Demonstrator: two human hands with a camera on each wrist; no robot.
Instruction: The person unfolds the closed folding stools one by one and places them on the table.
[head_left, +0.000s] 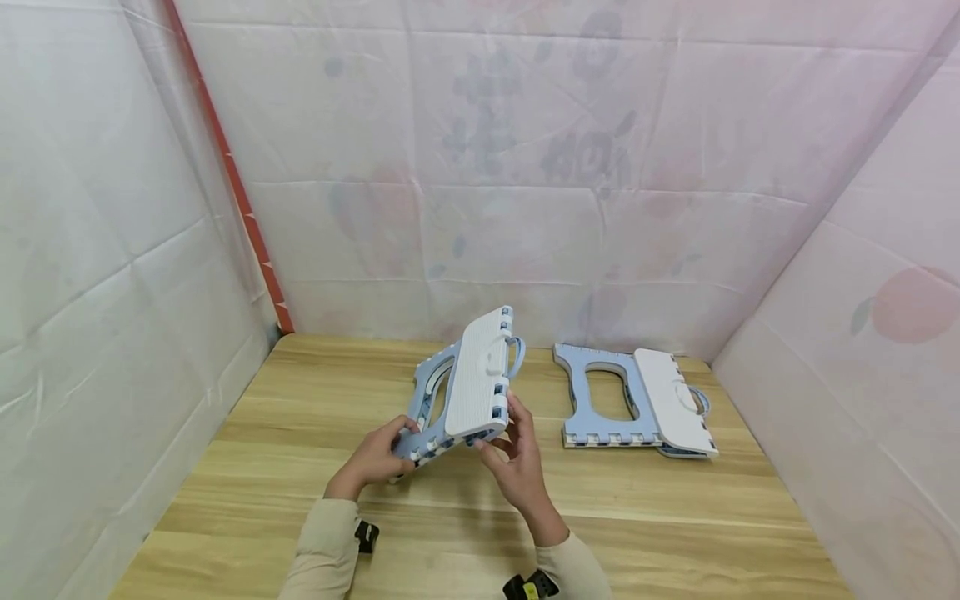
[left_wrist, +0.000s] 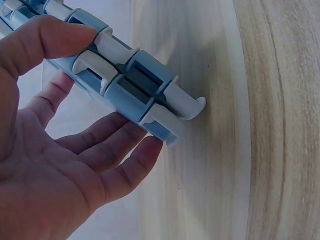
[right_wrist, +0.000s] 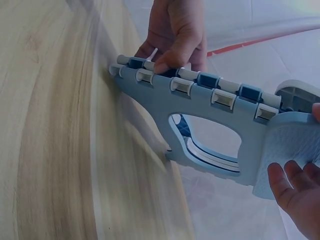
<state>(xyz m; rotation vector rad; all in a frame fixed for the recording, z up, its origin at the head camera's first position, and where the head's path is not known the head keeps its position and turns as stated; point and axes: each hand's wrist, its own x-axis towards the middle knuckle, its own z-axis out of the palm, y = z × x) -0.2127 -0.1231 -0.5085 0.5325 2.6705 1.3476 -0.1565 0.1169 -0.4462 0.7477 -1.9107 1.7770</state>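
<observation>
A blue and white folding step stool (head_left: 474,383), folded flat, stands tilted between both hands above the wooden table. My left hand (head_left: 375,458) grips the hinged edge of its leg panel, thumb on one face and fingers on the other, as the left wrist view shows around the hinge knuckles (left_wrist: 125,75). At the other end, my right hand (head_left: 521,467) holds the white ribbed seat part near its lower corner, fingers on the blue underside (right_wrist: 285,140). A blue loop handle (head_left: 516,357) sticks out from the seat's right edge. In the right wrist view, the stool's lower end meets the tabletop.
A second folded step stool (head_left: 607,429) of the same kind lies flat at the right of the wooden table (head_left: 300,433). Pale printed sheets (head_left: 525,150) wall the table at the back and both sides. A red strip (head_left: 240,200) runs down the back left corner.
</observation>
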